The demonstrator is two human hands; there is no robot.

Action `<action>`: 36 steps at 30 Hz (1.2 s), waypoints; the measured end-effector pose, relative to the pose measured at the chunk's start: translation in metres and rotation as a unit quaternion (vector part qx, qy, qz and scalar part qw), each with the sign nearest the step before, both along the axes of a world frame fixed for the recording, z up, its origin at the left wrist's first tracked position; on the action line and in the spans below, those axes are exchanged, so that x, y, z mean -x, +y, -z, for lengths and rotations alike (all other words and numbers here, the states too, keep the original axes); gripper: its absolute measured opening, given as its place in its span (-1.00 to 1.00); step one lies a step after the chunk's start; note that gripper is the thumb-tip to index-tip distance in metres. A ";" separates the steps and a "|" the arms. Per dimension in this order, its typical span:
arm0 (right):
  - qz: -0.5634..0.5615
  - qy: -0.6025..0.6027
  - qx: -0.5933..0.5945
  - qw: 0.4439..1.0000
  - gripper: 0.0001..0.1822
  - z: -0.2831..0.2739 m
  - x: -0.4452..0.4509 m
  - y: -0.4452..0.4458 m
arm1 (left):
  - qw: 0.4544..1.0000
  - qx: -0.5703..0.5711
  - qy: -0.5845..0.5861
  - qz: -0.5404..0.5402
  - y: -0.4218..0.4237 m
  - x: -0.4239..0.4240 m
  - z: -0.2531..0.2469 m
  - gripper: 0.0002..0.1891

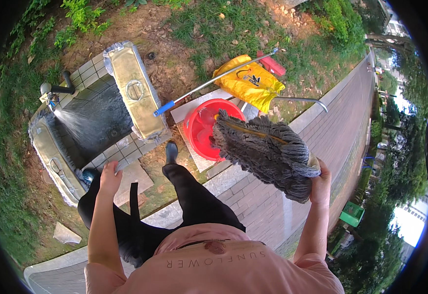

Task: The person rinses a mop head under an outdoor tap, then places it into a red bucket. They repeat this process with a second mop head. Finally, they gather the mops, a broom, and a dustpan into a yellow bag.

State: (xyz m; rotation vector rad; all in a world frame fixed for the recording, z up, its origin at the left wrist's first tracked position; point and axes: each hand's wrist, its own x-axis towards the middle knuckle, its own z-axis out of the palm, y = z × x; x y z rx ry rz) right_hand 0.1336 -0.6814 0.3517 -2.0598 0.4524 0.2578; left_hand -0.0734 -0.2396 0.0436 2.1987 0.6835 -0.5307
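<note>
My right hand (320, 182) grips one end of a grey, shaggy mop head (265, 150), whose far end hangs over a red plastic basin (195, 141). My left hand (111, 178) is empty, fingers slightly apart, above the near edge of a tiled wash basin (107, 110). Water sprays into this basin from a tap (51, 100) at its left. One flat mop pad with a tan backing (132, 90) lies across the basin's right rim. A second flat mop pad (54, 160) rests along the left side.
A metal pole with a blue grip (203, 84) leans across a yellow bag (250, 79). Beside the bag lie a red object (271, 64) and a curved metal rod (304, 99). A stone kerb (228, 180) borders the brick path (261, 200). Loose slabs lie near my feet.
</note>
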 end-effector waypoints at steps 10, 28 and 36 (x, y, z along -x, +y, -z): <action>-0.279 0.140 0.143 0.939 -0.57 0.009 -0.014 0.023 | 0.998 0.057 0.031 -0.020 -0.043 0.011 -0.015 -0.65; -0.796 -0.108 0.373 0.463 -0.90 0.056 -0.059 0.057 | 0.992 0.071 0.056 -0.085 -0.053 0.057 -0.012 -0.63; -0.780 0.068 0.523 0.337 -0.80 0.254 -0.077 0.019 | 0.992 0.075 0.061 -0.086 -0.064 0.072 -0.002 -0.62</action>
